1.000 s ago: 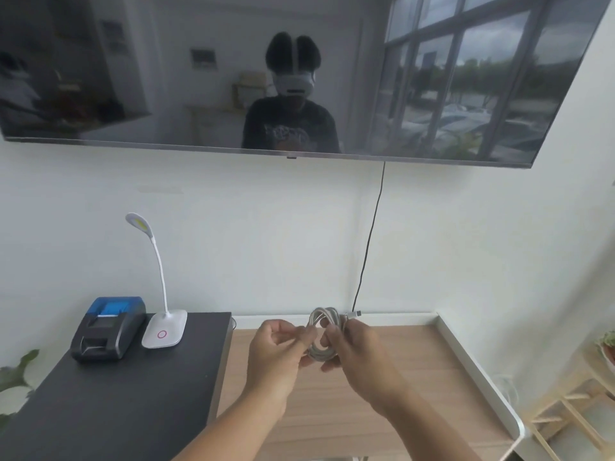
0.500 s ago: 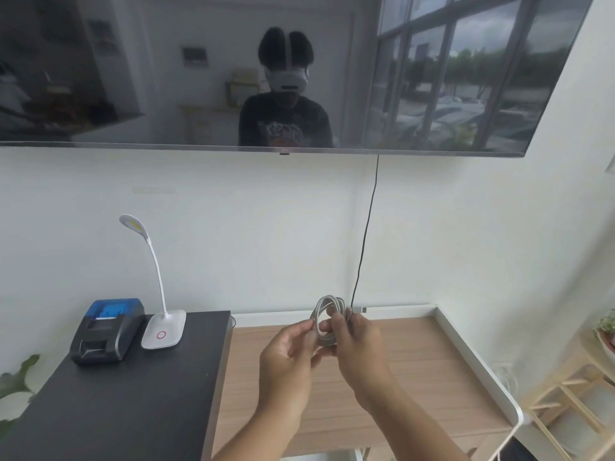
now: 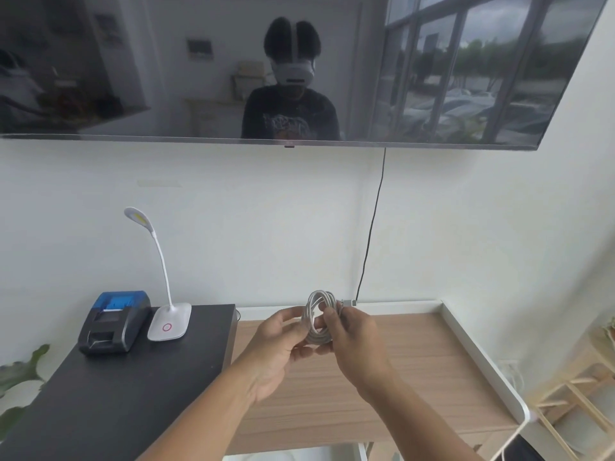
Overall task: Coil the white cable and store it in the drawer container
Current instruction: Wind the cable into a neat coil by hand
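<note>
The white cable (image 3: 318, 306) is wound into a small upright coil and held in the air above the wooden desk (image 3: 416, 377). My right hand (image 3: 357, 341) pinches the coil's right side, and a silver plug end sticks out above its fingers. My left hand (image 3: 278, 347) cups the coil from the left and below, fingers curled against the loops. No drawer container is in view.
A black side table (image 3: 100, 400) on the left carries a black and blue receipt printer (image 3: 113, 322) and a white gooseneck lamp (image 3: 168, 322). A dark screen hangs on the wall, its black cord (image 3: 372, 224) dropping behind the desk. A wooden rack (image 3: 572, 394) stands at the right.
Both hands have stayed on the coil while the left hand shifted from pinching its left side to cupping it from below. The view has drifted slightly.
</note>
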Demonstrator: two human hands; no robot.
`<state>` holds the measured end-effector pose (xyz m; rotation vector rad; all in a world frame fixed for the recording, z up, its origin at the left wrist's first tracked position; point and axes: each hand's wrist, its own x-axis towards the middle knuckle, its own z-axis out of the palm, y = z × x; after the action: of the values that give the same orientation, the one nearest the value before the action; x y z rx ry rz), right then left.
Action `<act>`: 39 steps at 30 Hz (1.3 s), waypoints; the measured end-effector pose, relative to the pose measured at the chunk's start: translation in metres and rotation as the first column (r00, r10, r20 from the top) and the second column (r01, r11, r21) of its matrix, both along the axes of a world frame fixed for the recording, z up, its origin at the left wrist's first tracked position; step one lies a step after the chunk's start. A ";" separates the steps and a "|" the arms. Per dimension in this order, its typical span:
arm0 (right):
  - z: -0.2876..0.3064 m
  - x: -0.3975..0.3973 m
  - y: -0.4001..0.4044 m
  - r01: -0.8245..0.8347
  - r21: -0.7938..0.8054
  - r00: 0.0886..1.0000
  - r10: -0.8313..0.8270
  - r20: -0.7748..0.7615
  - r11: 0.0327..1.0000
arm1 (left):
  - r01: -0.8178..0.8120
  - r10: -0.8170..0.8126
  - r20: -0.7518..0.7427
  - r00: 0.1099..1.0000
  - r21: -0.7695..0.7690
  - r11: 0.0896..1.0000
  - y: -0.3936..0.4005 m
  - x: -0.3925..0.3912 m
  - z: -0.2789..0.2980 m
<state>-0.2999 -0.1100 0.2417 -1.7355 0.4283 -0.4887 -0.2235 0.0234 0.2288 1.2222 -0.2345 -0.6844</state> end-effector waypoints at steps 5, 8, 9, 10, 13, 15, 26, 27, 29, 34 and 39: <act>-0.006 0.001 0.005 0.024 -0.085 0.997 -0.030 -0.068 0.996 | -0.122 0.101 0.141 0.985 0.152 0.981 -0.004 -0.005 -0.005; -0.007 0.002 0.006 0.039 -0.111 0.994 -0.050 -0.098 0.993 | -0.282 0.185 0.361 0.914 0.238 0.929 -0.008 -0.015 -0.003; -0.007 0.002 0.007 0.046 -0.112 0.994 -0.057 -0.097 0.993 | -0.323 0.204 0.407 0.890 0.247 0.914 -0.009 -0.018 -0.002; -0.007 0.002 0.008 0.057 -0.117 0.993 -0.068 -0.093 0.991 | -0.339 0.210 0.432 0.877 0.249 0.907 -0.011 -0.022 0.000; -0.004 0.002 0.010 0.056 -0.139 0.992 -0.071 -0.105 0.989 | -0.346 0.191 0.469 0.862 0.271 0.898 -0.014 -0.023 0.003; -0.003 0.002 0.010 0.022 -0.165 0.991 -0.043 -0.124 0.986 | -0.363 0.220 0.434 0.873 0.281 0.888 -0.013 -0.018 0.003; -0.004 0.002 -0.006 0.032 -0.377 0.999 -0.042 -0.021 0.925 | -0.342 0.310 0.168 0.936 0.222 0.913 -0.019 -0.009 -0.013; -0.003 0.001 -0.008 0.068 -0.380 0.998 -0.067 0.014 0.922 | -0.343 0.310 0.171 0.935 0.219 0.913 -0.020 -0.010 -0.012; 0.002 -0.001 -0.010 0.124 -0.328 0.992 -0.112 0.056 0.936 | -0.346 0.311 0.183 0.933 0.209 0.915 -0.020 -0.011 -0.010; 0.010 0.002 -0.018 0.194 -0.046 0.981 -0.194 0.009 0.980 | -0.360 0.306 0.267 0.914 0.183 0.915 -0.015 -0.015 -0.002; 0.011 0.008 -0.017 0.078 0.028 0.996 -0.077 -0.037 0.997 | -0.372 0.271 0.391 0.880 0.212 0.904 -0.016 -0.019 0.003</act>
<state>-0.2924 -0.1275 0.2530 -1.7063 0.5273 -0.5048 -0.2429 0.0075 0.2321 1.6159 -0.2257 -0.1994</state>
